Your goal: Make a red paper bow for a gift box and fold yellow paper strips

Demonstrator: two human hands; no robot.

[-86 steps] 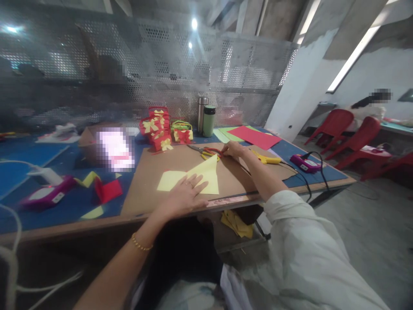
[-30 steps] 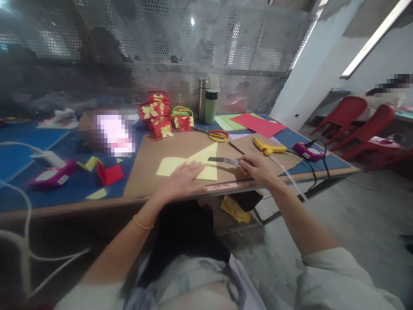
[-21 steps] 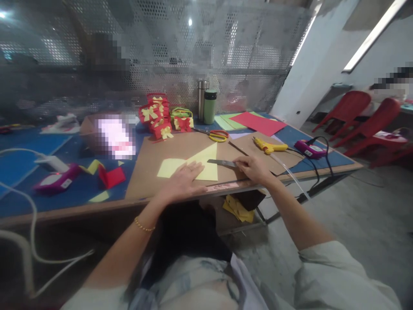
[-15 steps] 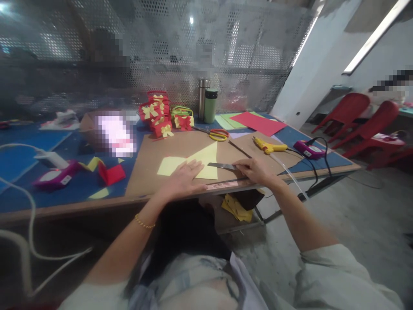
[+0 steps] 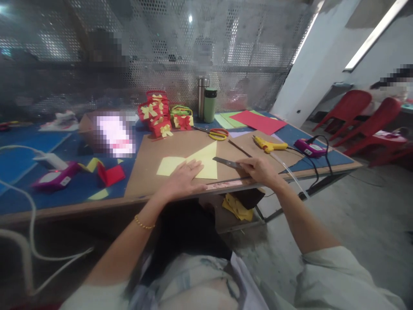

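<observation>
Right hand (image 5: 259,169): it is gripping a thin, flat, grey metal blade (image 5: 227,162). About 3 seconds ago it was reaching by the metal scissors with red and yellow handles (image 5: 218,134); those are lying alone now.
Blade tip: it is pointing left, near the paper's right edge, a bit further right than 0.5 seconds ago. I cannot tell if it is touching.
Left hand (image 5: 185,176): it is lying flat, gripping nothing, and seems to be pressing the paper down.
Folded pale yellow paper (image 5: 208,170): it is lying on the flat brown cardboard (image 5: 143,165), under the left hand. With paper held and blade in hand, the work seems to be set up.
In the way: the left fingers are resting not far from the blade. A thin dark strip (image 5: 239,148) is lying just behind the right hand, and the yellow plastic glue gun (image 5: 271,147) is sitting near it.
Back: red paper boxes with yellow bows (image 5: 157,114) are standing left of a green bottle with a black lid (image 5: 209,110).
</observation>
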